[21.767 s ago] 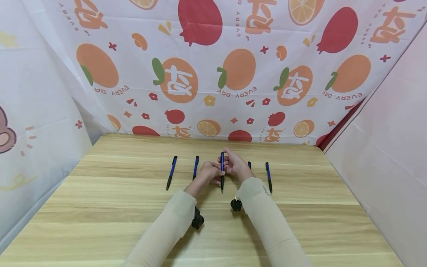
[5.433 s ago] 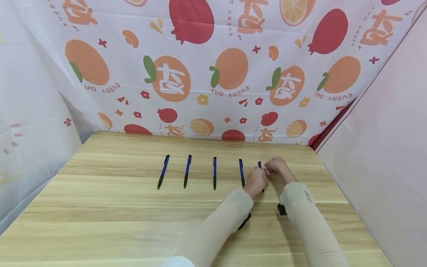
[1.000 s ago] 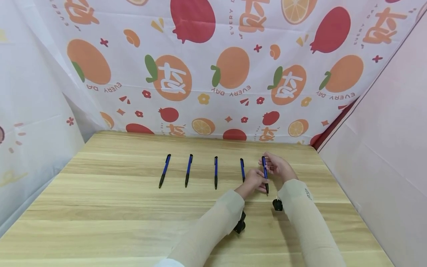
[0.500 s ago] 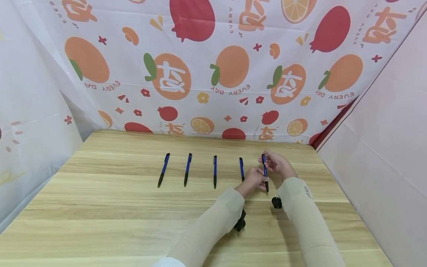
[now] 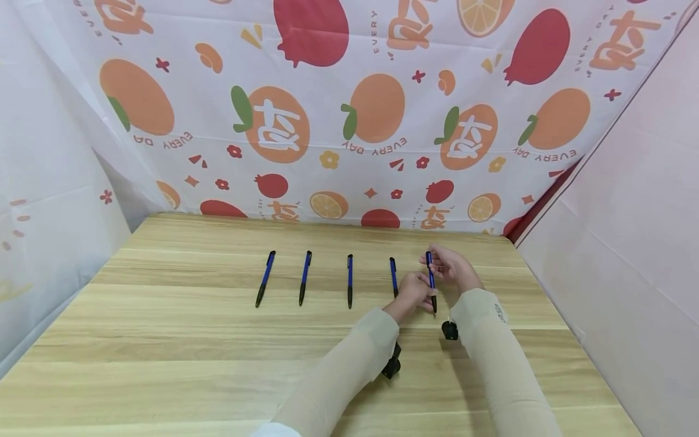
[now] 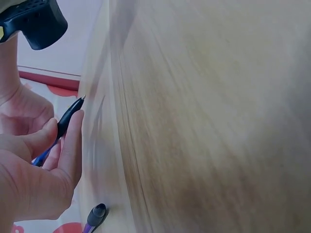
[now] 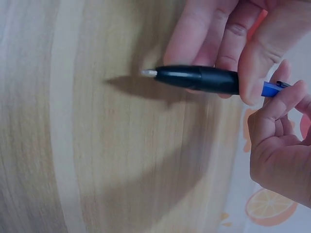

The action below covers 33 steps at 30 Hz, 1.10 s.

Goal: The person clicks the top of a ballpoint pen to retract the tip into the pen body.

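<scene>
A blue ballpoint pen with a black grip (image 5: pixel 431 282) is held raised at the right end of a row of similar pens. My left hand (image 5: pixel 415 290) pinches its black grip between thumb and fingers. The metal writing tip (image 7: pixel 148 73) sticks out in the right wrist view. At the pen's upper end, my right hand (image 5: pixel 452 268) holds the blue barrel, with its thumb near the top. In the left wrist view the left hand (image 6: pixel 43 179) grips the pen (image 6: pixel 68 118) in front of the right hand (image 6: pixel 26 109).
To the left lie three blue pens, the far-left pen (image 5: pixel 265 279), another pen (image 5: pixel 305 278) and the middle pen (image 5: pixel 350 281). A further pen (image 5: pixel 393 276) lies beside my left hand, partly covered by it. A printed cloth (image 5: pixel 327 121) hangs behind the wooden table (image 5: pixel 191 346).
Longest ago both hands held the middle pen, now on the table. Later they reached the rightmost pen and lifted it. Over the last second the hold barely changes; the view shifts slightly.
</scene>
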Motion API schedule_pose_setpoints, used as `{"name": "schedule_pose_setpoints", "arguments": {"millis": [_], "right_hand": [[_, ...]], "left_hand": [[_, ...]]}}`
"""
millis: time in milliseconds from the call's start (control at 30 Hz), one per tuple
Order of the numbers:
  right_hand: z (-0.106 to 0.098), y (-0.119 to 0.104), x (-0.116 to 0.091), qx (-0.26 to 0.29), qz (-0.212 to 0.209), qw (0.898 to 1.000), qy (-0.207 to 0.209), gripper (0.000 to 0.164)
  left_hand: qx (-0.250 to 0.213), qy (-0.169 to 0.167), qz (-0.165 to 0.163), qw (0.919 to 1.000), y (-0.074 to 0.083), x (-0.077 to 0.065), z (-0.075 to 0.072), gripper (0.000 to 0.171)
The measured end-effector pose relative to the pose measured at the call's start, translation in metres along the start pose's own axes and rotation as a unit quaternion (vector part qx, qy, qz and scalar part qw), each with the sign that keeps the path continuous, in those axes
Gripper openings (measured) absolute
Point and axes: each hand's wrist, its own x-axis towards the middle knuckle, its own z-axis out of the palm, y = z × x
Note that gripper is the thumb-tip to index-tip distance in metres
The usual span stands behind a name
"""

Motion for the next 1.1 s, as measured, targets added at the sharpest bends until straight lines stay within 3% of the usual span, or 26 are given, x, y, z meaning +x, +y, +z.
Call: {"name": "schedule_pose_setpoints", "arguments": {"millis": [1100], "right_hand": [[-0.0070,0.0088,0.0055,-0.002,-0.004,1.000,-0.008,0.028]], "left_hand": [[-0.019,-0.046,0.001,0.9988,-0.0021,-0.0067,-0.0067,0.015]]}}
